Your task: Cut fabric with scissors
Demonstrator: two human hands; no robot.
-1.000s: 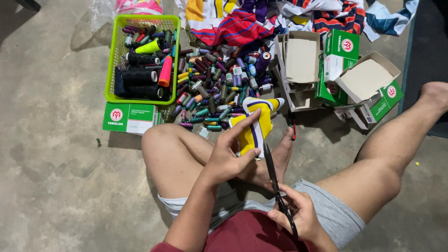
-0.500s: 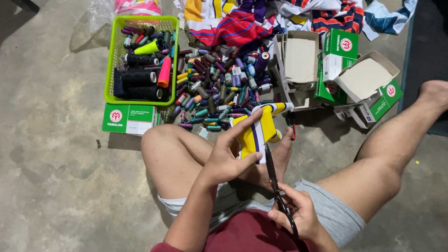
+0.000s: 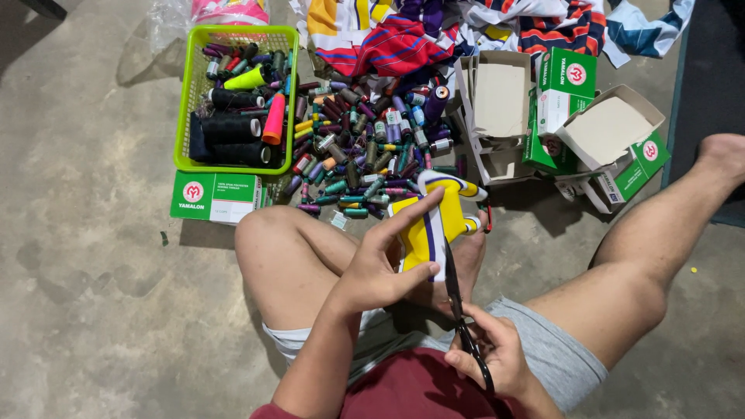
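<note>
Gripping a yellow, white and purple fabric piece (image 3: 431, 229) over the lap, the left hand (image 3: 376, 268) steadies it while the right hand (image 3: 489, 357) closes around black scissors (image 3: 458, 310) at its edge. Green-and-white cartons (image 3: 566, 97) lie open right of the thread spools (image 3: 365, 140); a flat green-and-white box (image 3: 216, 198) sits on the floor below the green basket (image 3: 182, 124).

Yellow-white fabric piece (image 3: 429, 230), purple stripe; scissors (image 3: 458, 310) seemingly black.

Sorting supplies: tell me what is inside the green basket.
The green basket holds large thread cones: black ones, a lime one, an orange one, plus small spools. Whatever lies beneath them is covered.
</note>
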